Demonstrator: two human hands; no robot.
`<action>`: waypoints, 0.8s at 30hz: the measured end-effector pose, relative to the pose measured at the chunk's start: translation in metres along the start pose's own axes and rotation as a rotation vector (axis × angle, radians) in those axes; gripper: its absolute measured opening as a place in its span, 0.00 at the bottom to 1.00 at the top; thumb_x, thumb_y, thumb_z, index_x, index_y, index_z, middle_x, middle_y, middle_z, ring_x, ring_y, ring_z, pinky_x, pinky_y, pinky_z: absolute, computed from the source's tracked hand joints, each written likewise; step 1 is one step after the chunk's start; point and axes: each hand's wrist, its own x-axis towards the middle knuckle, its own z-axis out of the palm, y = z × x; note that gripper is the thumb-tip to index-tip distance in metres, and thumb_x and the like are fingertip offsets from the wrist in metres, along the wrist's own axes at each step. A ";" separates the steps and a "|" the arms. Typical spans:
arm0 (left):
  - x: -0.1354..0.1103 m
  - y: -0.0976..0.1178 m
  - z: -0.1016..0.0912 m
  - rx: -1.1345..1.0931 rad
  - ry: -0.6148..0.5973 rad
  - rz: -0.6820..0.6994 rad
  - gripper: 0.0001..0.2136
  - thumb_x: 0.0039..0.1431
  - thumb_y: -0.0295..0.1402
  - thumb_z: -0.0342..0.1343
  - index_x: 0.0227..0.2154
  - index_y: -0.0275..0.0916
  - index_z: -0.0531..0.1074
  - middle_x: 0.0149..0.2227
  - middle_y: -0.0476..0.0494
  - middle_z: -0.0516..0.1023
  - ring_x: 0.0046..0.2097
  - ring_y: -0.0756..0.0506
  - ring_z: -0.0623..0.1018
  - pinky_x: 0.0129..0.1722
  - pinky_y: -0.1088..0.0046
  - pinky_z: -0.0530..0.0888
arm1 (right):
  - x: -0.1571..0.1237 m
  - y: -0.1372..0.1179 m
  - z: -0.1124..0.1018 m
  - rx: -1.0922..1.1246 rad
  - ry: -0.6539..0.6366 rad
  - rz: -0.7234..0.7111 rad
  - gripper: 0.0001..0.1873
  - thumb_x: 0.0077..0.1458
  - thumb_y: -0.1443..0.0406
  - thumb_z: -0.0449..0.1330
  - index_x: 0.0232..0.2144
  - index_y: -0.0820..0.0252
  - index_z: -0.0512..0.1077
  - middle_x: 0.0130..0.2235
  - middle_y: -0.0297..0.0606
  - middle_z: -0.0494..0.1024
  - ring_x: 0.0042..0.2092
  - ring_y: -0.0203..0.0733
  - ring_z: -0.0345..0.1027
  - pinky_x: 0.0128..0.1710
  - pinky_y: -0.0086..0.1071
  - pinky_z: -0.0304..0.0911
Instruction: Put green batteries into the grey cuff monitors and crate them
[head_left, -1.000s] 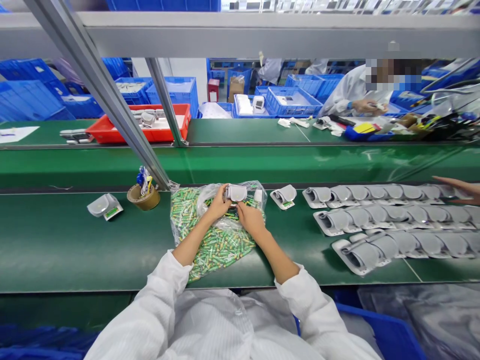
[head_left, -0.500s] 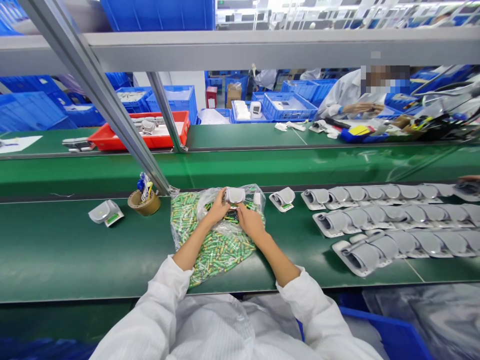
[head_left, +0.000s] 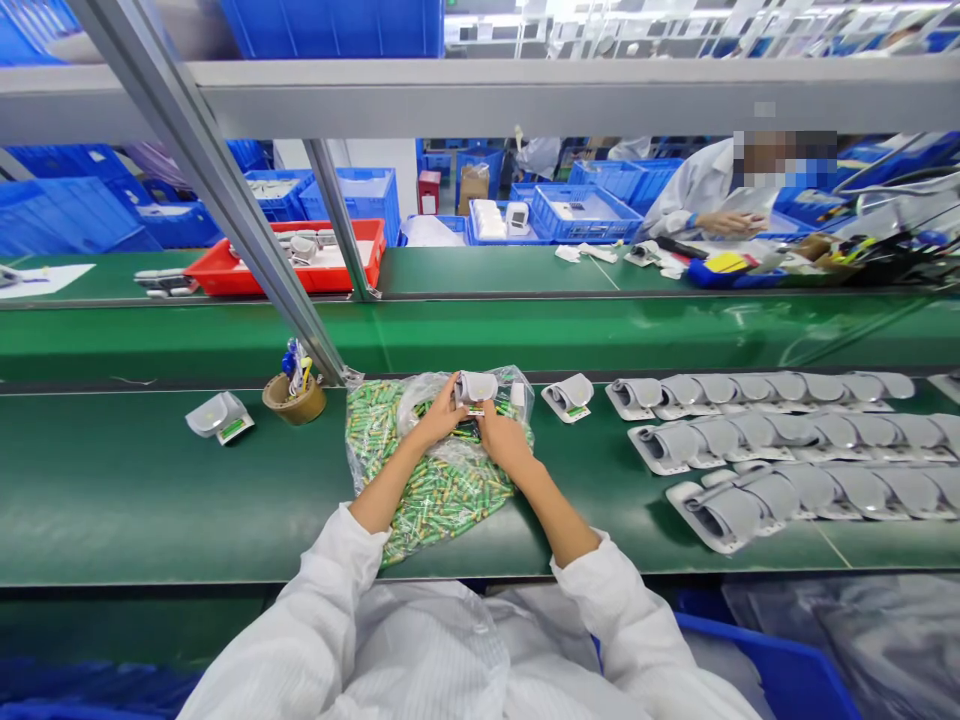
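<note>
The left hand (head_left: 441, 415) and right hand (head_left: 504, 440) gripped a white wrist monitor (head_left: 475, 387) between closely curled fingers, its grey-white cuff curled and a small green label showing, just above a clear bag (head_left: 427, 500) of green batteries.

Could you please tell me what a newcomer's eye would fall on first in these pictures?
Most striking are the three long rows of white cuff units on the right of the green workbench, and the clear bag of green-wrapped batteries in its middle. Over that bag, the left hand and right hand hold a white cuff unit. Beyond the bench, a red tray stands out against blue crates.
</note>
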 end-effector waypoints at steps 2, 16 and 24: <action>0.000 0.002 0.000 0.007 -0.008 0.036 0.51 0.55 0.33 0.67 0.78 0.46 0.46 0.78 0.33 0.54 0.71 0.32 0.69 0.69 0.49 0.71 | 0.001 0.000 0.003 0.022 0.023 0.016 0.19 0.78 0.62 0.43 0.63 0.66 0.60 0.42 0.54 0.85 0.43 0.54 0.82 0.41 0.36 0.66; 0.003 0.003 -0.001 0.029 0.096 0.001 0.50 0.48 0.24 0.60 0.75 0.47 0.50 0.76 0.31 0.56 0.64 0.36 0.75 0.57 0.57 0.80 | 0.008 0.023 0.028 0.305 0.350 -0.077 0.18 0.75 0.61 0.46 0.54 0.61 0.73 0.34 0.41 0.83 0.32 0.46 0.73 0.32 0.33 0.51; 0.005 0.000 -0.005 0.120 0.034 0.105 0.44 0.49 0.25 0.61 0.71 0.41 0.56 0.69 0.29 0.67 0.62 0.38 0.77 0.61 0.57 0.76 | 0.011 0.028 0.031 0.240 0.387 -0.157 0.18 0.76 0.62 0.48 0.46 0.60 0.77 0.41 0.45 0.84 0.41 0.47 0.76 0.38 0.33 0.57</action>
